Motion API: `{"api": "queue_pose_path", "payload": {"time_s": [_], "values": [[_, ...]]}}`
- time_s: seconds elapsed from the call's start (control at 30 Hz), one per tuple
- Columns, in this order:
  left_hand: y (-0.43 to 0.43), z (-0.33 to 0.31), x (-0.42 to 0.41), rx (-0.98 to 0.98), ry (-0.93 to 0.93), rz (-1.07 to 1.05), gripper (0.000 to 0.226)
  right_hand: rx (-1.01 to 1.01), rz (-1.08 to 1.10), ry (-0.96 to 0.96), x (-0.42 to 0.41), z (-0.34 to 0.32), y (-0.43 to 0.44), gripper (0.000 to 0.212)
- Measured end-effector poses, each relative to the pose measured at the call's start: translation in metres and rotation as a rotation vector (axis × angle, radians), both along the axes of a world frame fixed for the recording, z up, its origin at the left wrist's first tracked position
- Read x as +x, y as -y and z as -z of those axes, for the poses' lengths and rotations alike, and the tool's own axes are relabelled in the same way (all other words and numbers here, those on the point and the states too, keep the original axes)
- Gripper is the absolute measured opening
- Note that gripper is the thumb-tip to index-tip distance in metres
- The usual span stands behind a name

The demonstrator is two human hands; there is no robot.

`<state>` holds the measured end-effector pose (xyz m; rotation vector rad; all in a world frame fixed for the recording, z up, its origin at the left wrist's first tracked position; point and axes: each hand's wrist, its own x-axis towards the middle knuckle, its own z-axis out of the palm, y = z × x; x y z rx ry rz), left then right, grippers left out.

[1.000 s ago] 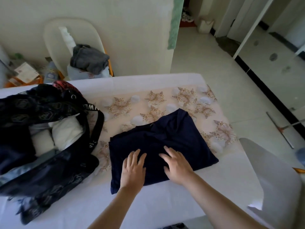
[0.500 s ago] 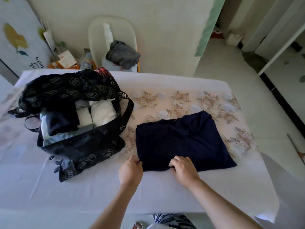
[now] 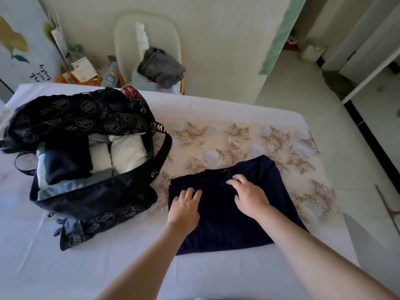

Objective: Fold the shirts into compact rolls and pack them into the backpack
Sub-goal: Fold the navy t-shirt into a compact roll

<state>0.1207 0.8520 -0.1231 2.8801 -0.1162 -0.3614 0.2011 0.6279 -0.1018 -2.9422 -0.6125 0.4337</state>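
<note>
Left hand (image 3: 184, 205) is lying flat on the near-left part of the navy shirt (image 3: 227, 226), fingers spread and just pressing down, not holding anything. Right hand (image 3: 249, 197) is further up the same shirt with its fingers bent over a raised ridge of fabric. Honestly can't tell if it's pinching that fold or just pushing on it.

The shirt sits on the worktop (image 3: 108, 267), half on the floral cloth (image 3: 238, 144), just beside the backpack (image 3: 97, 204) but not touching it as far as I can see. It's folded down to a rough rectangle and there's no roll in it yet, so I'd call this the smoothing/first-tuck stage.

Progress-wise, it looks pretty far along. The backpack is lying open on the left and already has stuff packed: two white rolls (image 3: 127, 152) side by side, and a dark bundle (image 3: 65, 163) next to them. There's some pale blue-grey fabric in there too, can't tell what that is.

What's left, by my guess: roll this navy one up tight, drop it in the bag, maybe close it. There's also some grey clothes (image 3: 162, 66) piled on the chair (image 3: 147, 33) behind the worktop. No idea if those count as shirts for the job or are just sitting there.
</note>
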Motion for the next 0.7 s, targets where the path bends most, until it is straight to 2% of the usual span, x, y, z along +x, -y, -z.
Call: {"api": "queue_pose_path", "payload": {"time_s": [0.07,0.13,0.17,0.23,0.3,0.4,0.47,0.53,0.6,0.63,0.7], "values": [[0.001,0.007,0.01,0.011,0.01,-0.031,0.065,-0.15,-0.099,-0.025,0.015,0.004,0.004,0.084],[-0.003,0.009,0.02,-0.018,0.041,-0.035,0.056,-0.235,-0.15,-0.031,0.025,0.011,0.006,0.092],[-0.006,0.007,0.027,-0.061,0.065,-0.061,0.049,-0.249,-0.14,-0.023,0.03,0.014,0.006,0.087],[-0.017,-0.005,0.046,-0.157,0.127,-0.187,0.037,-0.212,-0.1,0.024,0.041,0.016,0.002,0.058],[-0.03,-0.019,0.074,-0.173,0.17,-0.325,0.032,-0.04,0.026,0.093,0.058,0.015,-0.007,0.032],[-0.05,-0.04,0.115,-0.07,0.157,-0.451,0.032,0.256,0.214,0.222,0.087,0.007,-0.023,0.019],[-0.056,-0.043,0.131,0.101,0.134,-0.466,0.036,0.283,0.167,0.367,0.101,0.003,-0.03,0.017],[-0.052,-0.04,0.135,0.194,0.186,-0.426,0.049,0.295,0.158,0.427,0.105,0.006,-0.032,0.029],[-0.038,-0.03,0.131,0.071,0.238,-0.235,0.06,0.306,0.154,0.391,0.1,0.014,-0.026,0.036],[-0.03,-0.022,0.128,0.0,0.206,-0.095,0.06,0.292,0.138,0.35,0.097,0.02,-0.018,0.036],[-0.017,-0.004,0.118,0.03,0.023,0.107,0.057,0.226,0.113,0.265,0.093,0.032,0.002,0.033]]}}
